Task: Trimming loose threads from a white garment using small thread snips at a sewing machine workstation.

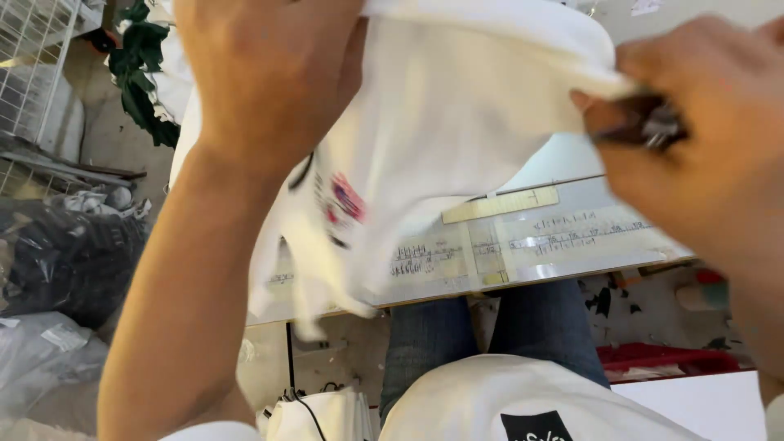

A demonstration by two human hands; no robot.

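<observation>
Table: white worktable (572, 167), near edge taped with paper strips.
On it: white garment (457, 114), draped at left.

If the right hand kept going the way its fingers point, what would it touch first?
The right hand points leftward and already pinches the white garment along with a small dark tool. Going on, it would probably push further into that cloth; depth is unclear.

Single head-worn view, angled steeply down and forward from very close, over raised hands to table (572, 245) edge, lap and floor below. No second view to overlap.
</observation>
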